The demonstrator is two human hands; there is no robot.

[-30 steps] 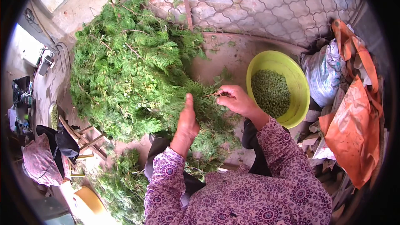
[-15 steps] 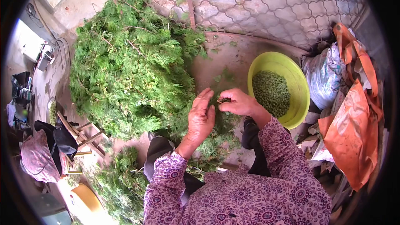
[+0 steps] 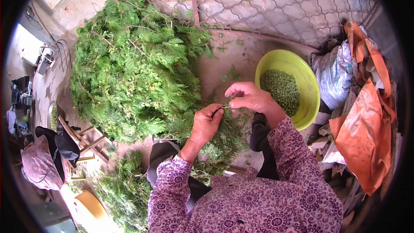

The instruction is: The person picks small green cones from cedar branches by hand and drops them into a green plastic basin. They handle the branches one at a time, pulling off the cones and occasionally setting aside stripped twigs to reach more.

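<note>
My left hand [image 3: 206, 125] is closed, its thumb and forefinger pinching a thin green sprig [image 3: 225, 107]. My right hand [image 3: 252, 99] meets the sprig's other end with thumb and bent fingers, just right of the left hand. Small details between the fingertips are hard to make out. Feathery conifer branches [image 3: 133, 73] form a large heap ahead and to the left. To the right of my right hand stands a yellow-green basin [image 3: 309, 95], partly filled with small round green cones or seeds [image 3: 281, 90].
More cut branches [image 3: 123, 190] lie at lower left, near a wooden stool frame [image 3: 88, 142] and a yellow container [image 3: 90, 205]. A stuffed sack [image 3: 334, 77] and an orange bag [image 3: 360, 136] stand right of the basin. A wire lattice [image 3: 267, 6] borders the far side.
My left hand has gone from outstretched fingers to a pinch on the sprig. My right hand has risen slightly and its forefinger has lifted. The view has shifted a little.
</note>
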